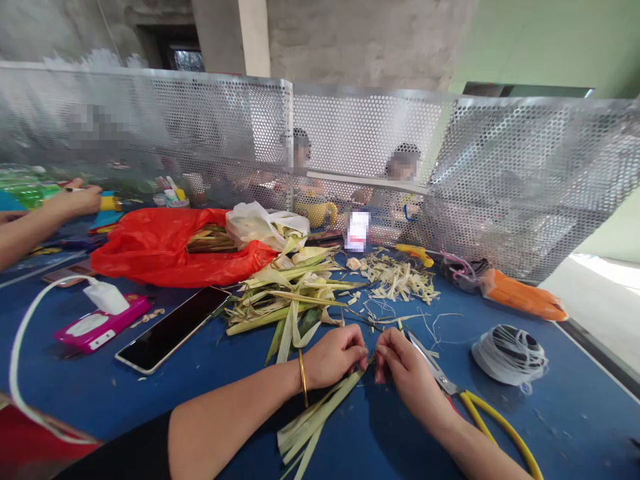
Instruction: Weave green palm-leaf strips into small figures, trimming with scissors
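Note:
My left hand (337, 358), with a gold bangle at the wrist, is closed on one end of a bundle of pale green dried leaf strips (325, 417). The loose ends of the strips fan out toward me over the blue table. Close beside it, my right hand (403, 363) has its fingers pinched together near the bundle's tip; what they hold, if anything, is too small to make out. Scissors with yellow handles (480, 410) lie partly under my right forearm. Behind my hands is a heap of dried husk leaves (295, 290).
A ball of white string (510, 355) and an orange packet (525, 295) lie right. Leaf scraps (400, 277) are scattered behind. Left are a black phone (173, 330), a pink power strip (103, 323) and a red bag (150, 247). A perforated metal screen (370, 133) borders the table; another person's hand (83, 200) works at left.

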Available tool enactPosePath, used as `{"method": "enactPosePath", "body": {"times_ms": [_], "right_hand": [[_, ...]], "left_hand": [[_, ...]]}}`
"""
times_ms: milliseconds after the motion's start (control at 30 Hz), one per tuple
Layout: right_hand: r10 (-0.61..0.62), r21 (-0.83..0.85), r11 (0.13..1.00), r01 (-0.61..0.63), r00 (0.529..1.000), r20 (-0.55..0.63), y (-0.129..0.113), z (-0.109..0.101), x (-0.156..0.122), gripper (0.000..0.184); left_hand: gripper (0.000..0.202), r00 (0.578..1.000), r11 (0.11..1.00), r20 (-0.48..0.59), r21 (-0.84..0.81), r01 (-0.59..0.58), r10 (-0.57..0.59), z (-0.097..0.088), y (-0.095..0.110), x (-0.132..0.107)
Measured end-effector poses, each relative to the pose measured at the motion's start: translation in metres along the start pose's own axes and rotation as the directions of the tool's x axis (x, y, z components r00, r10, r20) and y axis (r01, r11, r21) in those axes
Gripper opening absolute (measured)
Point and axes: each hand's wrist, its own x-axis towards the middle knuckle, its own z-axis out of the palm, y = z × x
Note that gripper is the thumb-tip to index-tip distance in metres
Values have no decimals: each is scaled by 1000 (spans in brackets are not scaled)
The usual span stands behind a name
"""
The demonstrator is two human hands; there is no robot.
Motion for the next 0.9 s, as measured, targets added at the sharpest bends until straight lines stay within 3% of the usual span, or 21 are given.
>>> {"method": "enactPosePath", "body": {"times_ms": [133,233,367,467,567,800,900], "right_hand": [[3,-56,998,-1,999,38,-3,-1,-1,22],[51,-10,999,-50,997,57,-4,-1,-1,17],[83,11,996,-86,987,138,-6,1,-1,16],[115,71,989,-128,979,167,-11,2,-2,17],[169,195,961,-196,975,146,-15,1,-1,24],[220,347,900,-265,962,165,-10,3,0,27],[200,365,906,-215,977,81,-6,2,3,26]], "left_hand": [[12,999,998,-28,-52,18,-19,0,1,-1],[15,992,994,-123,-104,23,-36,0,2,-1],[15,957,984,-263,153,-88,126,0,3,-2],[14,940,942,-252,299,-151,231,2,4,-3],[15,936,934,-247,319,-164,249,3,6,-5],[18,928,953,-317,284,-102,194,3,7,-3],[28,942,994,-334,96,43,-9,7,9,-5]]}}
